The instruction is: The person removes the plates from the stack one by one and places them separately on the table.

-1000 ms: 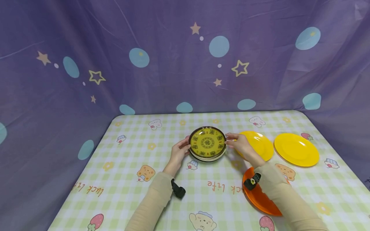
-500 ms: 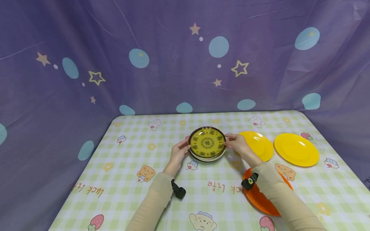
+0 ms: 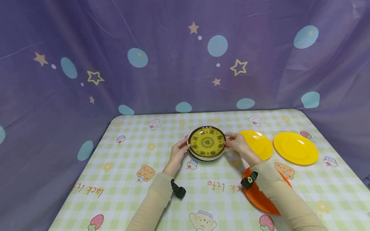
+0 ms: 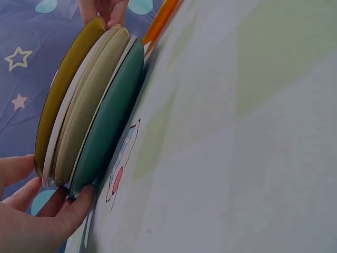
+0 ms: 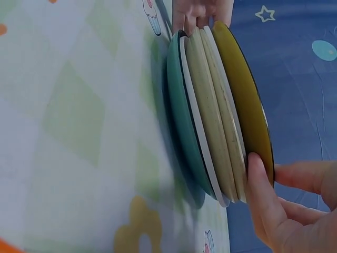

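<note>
A stack of round plates stands on the table between both hands. On top, in the head view, lies a yellow plate (image 3: 207, 142) with dark patterns and a brown rim. Below it, the right wrist view shows a thin white edge, cream plates (image 5: 210, 105) and a teal plate (image 5: 178, 105) lowest. My left hand (image 3: 177, 156) holds the stack's left side, its thumb at the top plate's rim and fingertips reaching down to the teal plate (image 4: 113, 116). Opposite, my right hand (image 3: 242, 147) pinches the yellow patterned plate's right rim between thumb and fingers.
Two plain yellow plates (image 3: 295, 148) lie to the right of the stack, the nearer one partly behind my right hand. An orange plate (image 3: 261, 197) lies under my right forearm. A checked cloth (image 3: 130, 199) covers the table, and a purple curtain (image 3: 162, 83) hangs behind.
My right hand has shifted slightly left, and its fingers have closed in on the top plate's rim. The left hand stays at the stack's left side.
</note>
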A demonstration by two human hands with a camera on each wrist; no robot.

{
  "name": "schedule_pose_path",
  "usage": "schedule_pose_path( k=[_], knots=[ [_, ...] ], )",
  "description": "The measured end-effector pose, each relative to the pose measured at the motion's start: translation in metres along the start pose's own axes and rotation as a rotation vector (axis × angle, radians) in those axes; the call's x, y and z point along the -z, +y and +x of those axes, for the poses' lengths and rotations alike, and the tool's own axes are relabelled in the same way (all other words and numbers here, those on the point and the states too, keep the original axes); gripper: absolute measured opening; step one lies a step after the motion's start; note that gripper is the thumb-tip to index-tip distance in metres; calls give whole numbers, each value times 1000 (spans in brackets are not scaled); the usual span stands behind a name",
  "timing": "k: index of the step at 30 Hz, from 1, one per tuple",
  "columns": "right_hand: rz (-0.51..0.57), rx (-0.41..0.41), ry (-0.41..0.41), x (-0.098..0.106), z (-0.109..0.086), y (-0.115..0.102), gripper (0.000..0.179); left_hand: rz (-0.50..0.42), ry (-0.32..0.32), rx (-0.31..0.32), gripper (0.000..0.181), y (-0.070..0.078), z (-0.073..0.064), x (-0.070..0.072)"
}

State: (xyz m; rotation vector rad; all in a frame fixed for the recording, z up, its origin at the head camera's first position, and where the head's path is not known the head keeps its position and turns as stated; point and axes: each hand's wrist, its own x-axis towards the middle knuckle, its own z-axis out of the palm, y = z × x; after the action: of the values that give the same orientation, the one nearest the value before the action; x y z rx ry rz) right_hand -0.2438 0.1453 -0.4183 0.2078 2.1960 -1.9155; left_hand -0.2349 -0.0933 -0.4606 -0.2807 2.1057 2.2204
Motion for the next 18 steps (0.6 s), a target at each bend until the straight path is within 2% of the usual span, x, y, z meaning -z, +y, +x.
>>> schedule_pose_path(
  k=[9, 16, 18],
  knots=[
    [-8, 15, -21, 5, -3, 2, 47, -12, -11, 8, 35, 2, -1, 0],
    [15, 35, -47, 12, -9, 3, 47, -22, -6, -13, 37, 2, -2, 0],
    [7, 41, -61, 15, -11, 2, 48, -13, -4, -14, 40, 6, -6, -1]
  ],
)
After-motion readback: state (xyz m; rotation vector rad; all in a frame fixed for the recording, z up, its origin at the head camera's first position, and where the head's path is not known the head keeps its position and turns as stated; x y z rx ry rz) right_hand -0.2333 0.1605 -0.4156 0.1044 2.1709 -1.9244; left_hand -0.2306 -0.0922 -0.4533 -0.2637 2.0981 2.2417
